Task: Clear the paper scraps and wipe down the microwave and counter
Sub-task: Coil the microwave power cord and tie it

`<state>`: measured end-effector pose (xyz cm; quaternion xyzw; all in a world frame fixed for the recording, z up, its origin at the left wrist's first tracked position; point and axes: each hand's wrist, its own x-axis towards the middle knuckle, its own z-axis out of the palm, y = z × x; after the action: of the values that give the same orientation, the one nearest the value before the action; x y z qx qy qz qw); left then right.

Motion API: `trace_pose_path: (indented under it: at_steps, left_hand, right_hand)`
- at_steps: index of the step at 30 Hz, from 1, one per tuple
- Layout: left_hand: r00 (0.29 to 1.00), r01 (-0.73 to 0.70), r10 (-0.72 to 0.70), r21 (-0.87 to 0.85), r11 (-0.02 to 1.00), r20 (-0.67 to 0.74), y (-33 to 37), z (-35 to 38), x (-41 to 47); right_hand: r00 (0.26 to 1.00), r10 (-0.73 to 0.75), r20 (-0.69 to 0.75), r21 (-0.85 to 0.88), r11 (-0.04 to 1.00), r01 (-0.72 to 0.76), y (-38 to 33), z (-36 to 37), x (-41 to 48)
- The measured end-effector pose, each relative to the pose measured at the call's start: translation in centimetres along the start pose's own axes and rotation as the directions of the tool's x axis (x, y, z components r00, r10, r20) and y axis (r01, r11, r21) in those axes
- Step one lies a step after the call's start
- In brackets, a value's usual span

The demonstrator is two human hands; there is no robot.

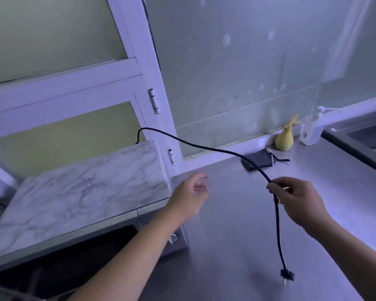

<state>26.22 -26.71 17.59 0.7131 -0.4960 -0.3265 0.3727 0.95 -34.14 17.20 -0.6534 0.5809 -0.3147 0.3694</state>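
- Well, the biggest thing I see from here is the grey metal worktop (pixel 237 246), running from the lower edge of the view up to the wall.
- Behind it stands a pale, spotted wall panel (pixel 248 72), and to its left a white-framed door (pixel 59 101) with frosted panes and two hinges.
- The microwave (pixel 78 196) sits at the left end of the worktop, its back towards that door. Its top has a marble pattern and its front is dark.
- A sink (pixel 369 137) shows at the far right edge, partly cut off.
- A black power cord (pixel 204 146) comes up from behind the microwave's back right corner, arcs through the air over the worktop and then hangs straight down.
- My right hand (pixel 295 196) is pinching the cord at its bend — fingertips and thumb closed on it, above the worktop.
- My left hand (pixel 189 192) hangs beside the microwave's right side, fingers loosely curled and grasping nothing; its forearm crosses the microwave's front corner.
- A dark folded cloth (pixel 257 162) lies on the worktop near the wall, under the cord's arc.
- Just beyond it stand a yellow, pear-shaped item (pixel 284 139) and a white pump bottle (pixel 313 129), side by side against the wall.
- The plug (pixel 287 275) dangles at the cord's end — I cannot tell whether it touches the worktop.
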Motion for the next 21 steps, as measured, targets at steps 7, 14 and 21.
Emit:
trace_pose_path:
  at_steps: [7,14,21]
  left_hand:
    - [0.553,0.799,-0.399,-0.331,0.502,0.731,-4.8,10.9,-11.9]
    - [0.771,0.485,-0.462,-0.875,-0.018,0.437,-3.3,6.6,-8.8]
    - [0.853,0.395,-0.468,-0.871,0.292,0.229,-1.6,3.8,-7.8]
  right_hand:
    - [0.998,-0.069,0.005,0.199,0.978,0.067,-3.4,0.7,-1.5]
    - [0.977,-0.141,0.159,0.465,0.884,0.052,-5.5,0.6,-4.2]
    - [0.959,-0.067,0.274,0.385,0.922,-0.046,-2.1,0.7,-8.8]
